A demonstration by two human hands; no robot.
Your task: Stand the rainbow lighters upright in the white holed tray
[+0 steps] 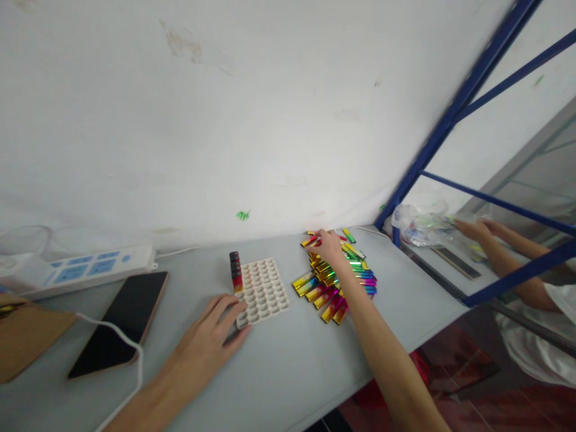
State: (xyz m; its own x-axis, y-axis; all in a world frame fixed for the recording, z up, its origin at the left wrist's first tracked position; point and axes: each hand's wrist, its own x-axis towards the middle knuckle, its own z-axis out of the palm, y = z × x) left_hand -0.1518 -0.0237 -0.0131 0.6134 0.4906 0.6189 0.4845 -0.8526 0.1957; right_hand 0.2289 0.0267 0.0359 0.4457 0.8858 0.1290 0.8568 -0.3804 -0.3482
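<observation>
A pale tray [265, 291] with rows of small pockets lies flat on the table. My left hand [215, 329] holds its near left corner, fingers at the left edge and thumb beside the near edge. Several dark-topped tubes [236, 270] with red and gold lower ends stand upright in a row along the tray's left side. To the right lies a heap of shiny, rainbow-coloured lighter-like tubes [333, 300]. Over the heap's far side, my right hand [329, 247] has its fingers closed around a red lighter-like tube [316, 242]; the fingertips are partly hidden.
On the left are a black phone [128, 318], a white power strip [96, 267], a white cable [121, 330] and a brown cardboard piece [36, 336]. A blue metal frame [420, 162] rises at the right. Beyond it, another person's hands [477, 231] are near a plastic bag [416, 225].
</observation>
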